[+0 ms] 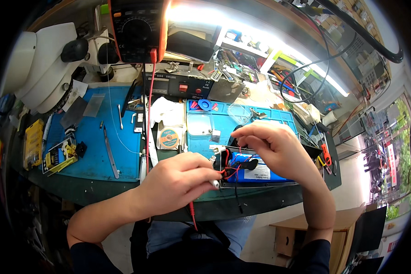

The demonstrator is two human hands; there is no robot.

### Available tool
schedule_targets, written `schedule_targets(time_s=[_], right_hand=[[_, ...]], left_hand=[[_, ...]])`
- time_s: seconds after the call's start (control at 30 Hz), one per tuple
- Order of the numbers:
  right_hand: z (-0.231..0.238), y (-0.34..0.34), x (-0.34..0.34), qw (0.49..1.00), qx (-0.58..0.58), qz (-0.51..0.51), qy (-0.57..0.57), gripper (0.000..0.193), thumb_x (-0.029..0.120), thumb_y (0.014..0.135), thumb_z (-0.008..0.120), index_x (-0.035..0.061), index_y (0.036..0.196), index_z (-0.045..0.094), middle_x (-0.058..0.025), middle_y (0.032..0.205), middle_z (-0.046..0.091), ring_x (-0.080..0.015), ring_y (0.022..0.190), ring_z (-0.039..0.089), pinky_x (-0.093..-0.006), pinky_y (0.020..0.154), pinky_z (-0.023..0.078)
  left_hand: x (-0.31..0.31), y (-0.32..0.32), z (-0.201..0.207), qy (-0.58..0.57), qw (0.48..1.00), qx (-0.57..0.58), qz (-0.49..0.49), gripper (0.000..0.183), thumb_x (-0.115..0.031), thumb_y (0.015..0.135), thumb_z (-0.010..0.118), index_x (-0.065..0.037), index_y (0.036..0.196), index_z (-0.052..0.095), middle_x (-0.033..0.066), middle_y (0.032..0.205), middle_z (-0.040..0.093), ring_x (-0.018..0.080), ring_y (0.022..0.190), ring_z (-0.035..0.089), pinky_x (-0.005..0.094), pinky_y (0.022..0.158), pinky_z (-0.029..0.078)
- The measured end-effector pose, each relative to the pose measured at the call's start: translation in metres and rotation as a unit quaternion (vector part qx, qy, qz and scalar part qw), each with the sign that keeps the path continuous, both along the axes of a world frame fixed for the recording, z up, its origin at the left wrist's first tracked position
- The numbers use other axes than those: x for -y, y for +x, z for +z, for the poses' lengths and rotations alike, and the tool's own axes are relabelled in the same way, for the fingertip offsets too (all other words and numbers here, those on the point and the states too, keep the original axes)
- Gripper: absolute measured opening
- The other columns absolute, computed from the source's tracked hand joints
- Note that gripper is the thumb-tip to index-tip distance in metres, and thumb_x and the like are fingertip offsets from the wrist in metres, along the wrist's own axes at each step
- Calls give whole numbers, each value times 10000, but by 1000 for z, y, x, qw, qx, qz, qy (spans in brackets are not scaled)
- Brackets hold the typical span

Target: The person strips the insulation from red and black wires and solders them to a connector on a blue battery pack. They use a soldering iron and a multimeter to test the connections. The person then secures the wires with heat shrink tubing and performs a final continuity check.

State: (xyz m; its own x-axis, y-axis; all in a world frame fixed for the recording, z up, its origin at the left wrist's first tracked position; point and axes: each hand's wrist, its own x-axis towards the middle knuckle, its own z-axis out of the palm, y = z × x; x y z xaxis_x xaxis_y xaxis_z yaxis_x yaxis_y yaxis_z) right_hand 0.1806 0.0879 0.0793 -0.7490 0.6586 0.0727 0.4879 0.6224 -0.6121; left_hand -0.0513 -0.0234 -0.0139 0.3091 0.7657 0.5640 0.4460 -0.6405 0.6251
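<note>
A blue shrink-wrapped battery pack [271,170] with a white label lies at the mat's front edge. Red and black wires [235,166] run from its left end, and a black piece [248,165] sits on top among them. My left hand [180,179] is closed beside that end, pinching a small white cylindrical piece [215,183] close to the red wires. Over the pack, my right hand [276,146] has curled fingers, with a thin, straight thing near the thumb; what it grips is partly hidden. A small white connector [217,148] shows between the hands.
An orange-framed multimeter [138,29] stands at the back, its red lead [151,91] hanging across the bench. The microscope [45,64] fills the far left. Tweezers [109,150] and a cotton swab [120,117] lie on the blue mat [86,160]; a solder wick spool [169,138] sits mid-bench.
</note>
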Motion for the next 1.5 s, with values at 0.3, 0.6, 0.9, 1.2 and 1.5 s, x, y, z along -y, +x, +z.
schedule_targets(time_s=[0.3, 0.6, 0.9, 1.2, 1.5], right_hand=[[-15, -17, -5, 996, 19, 54, 71, 200, 100, 962, 697, 39, 1148, 743, -108, 1009, 766, -262, 902, 732, -363, 786, 565], [-19, -21, -8, 996, 6, 80, 33, 316, -20, 898, 592, 29, 1179, 727, -143, 1089, 759, -310, 985, 732, -391, 872, 575], [-8, -24, -3, 994, 31, 105, -5, 342, 27, 868, 651, 27, 1205, 708, -167, 1087, 706, -331, 1001, 694, -405, 891, 562], [-19, -21, -6, 998, 46, 43, -3, 348, 55, 877, 722, 66, 1225, 711, -40, 887, 731, -164, 774, 681, -292, 723, 542], [-12, -16, -7, 988, 4, -2, -153, 257, 131, 911, 725, 15, 1139, 693, -105, 875, 750, -179, 807, 704, -333, 765, 553]], left_hand=[[2, 4, 4, -256, 950, 178, 32, 476, -110, 911, 818, 13, 1307, 583, 123, 1104, 708, 192, 949, 721, 317, 758, 585], [0, 2, 5, -423, 877, 228, -18, 277, -153, 977, 754, 25, 1113, 591, 49, 908, 686, 87, 811, 688, 262, 697, 556], [3, 3, -1, -410, 877, 250, -2, 178, -96, 998, 713, -30, 1036, 552, 53, 996, 695, 81, 820, 686, 238, 651, 559], [3, 4, 9, -347, 927, 144, 16, 179, -114, 972, 768, -19, 1111, 708, 37, 990, 698, 52, 832, 655, 224, 682, 520], [0, -2, 7, -222, 965, 108, -83, 181, -137, 878, 843, -56, 1010, 752, 55, 976, 697, 137, 810, 673, 285, 689, 546]])
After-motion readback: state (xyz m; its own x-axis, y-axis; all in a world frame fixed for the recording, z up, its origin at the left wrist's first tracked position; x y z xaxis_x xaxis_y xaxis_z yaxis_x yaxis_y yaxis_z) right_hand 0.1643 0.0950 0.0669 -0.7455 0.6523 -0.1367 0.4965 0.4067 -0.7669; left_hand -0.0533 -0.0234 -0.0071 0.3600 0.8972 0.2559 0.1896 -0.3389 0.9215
